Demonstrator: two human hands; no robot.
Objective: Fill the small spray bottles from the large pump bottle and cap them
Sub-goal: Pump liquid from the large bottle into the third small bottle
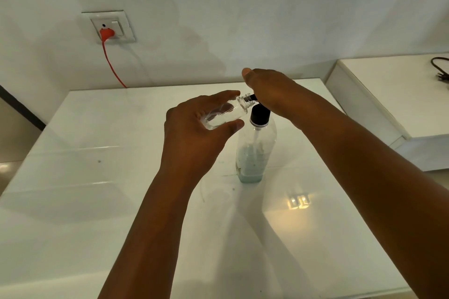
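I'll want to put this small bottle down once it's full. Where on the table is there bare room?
The table is bare left of the left hand, out to its left edge, and along the near edge between the forearms. It is crowded only around the pump bottle, where the right hand and small bottle meet.

Two bare forearms enter from six o'clock. The left hand [194, 133] and right hand [269, 87] carry no gloves. No sleeve reaches either wrist.
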